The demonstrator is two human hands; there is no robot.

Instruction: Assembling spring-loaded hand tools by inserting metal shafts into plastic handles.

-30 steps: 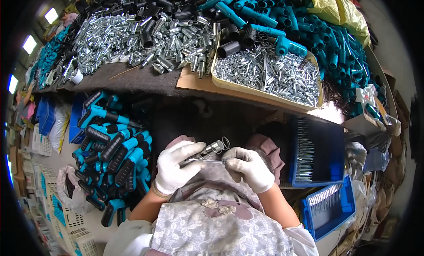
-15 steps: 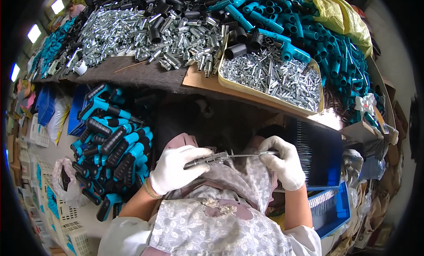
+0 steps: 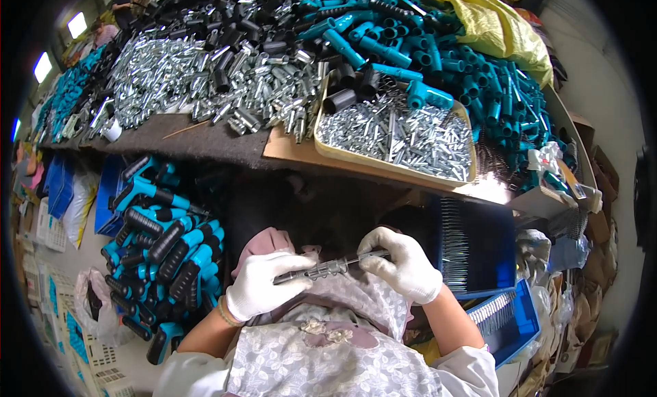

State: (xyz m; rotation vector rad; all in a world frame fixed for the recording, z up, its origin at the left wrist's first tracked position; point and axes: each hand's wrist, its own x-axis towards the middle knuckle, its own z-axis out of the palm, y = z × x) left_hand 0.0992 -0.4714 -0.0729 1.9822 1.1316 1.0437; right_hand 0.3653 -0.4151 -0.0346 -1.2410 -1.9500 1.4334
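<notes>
Over my lap, my white-gloved left hand (image 3: 263,287) is closed round a silver metal shaft with a coil spring (image 3: 330,267) around it. The shaft lies nearly level and tilts up slightly to the right. A thin metal rod (image 3: 353,261) runs from its right end to my right hand (image 3: 405,265), also white-gloved. My right thumb and fingers pinch the rod's outer end. Whether the rod sits inside the shaft or only against its end I cannot tell. Beneath both hands is a grey leaf-patterned apron (image 3: 321,369).
Ahead, a bench holds a shallow cream tray (image 3: 319,149) of small metal pins, heaped silver metal sleeves (image 3: 157,75) and teal tubes (image 3: 479,89). Black-and-teal handles (image 3: 171,239) are piled at my left. Blue bins (image 3: 503,260) with thin metal rods stand at my right.
My right hand has come in toward the left one, and less of the rod shows between them. The left hand keeps its hold on the shaft. The whole view has shifted slightly.
</notes>
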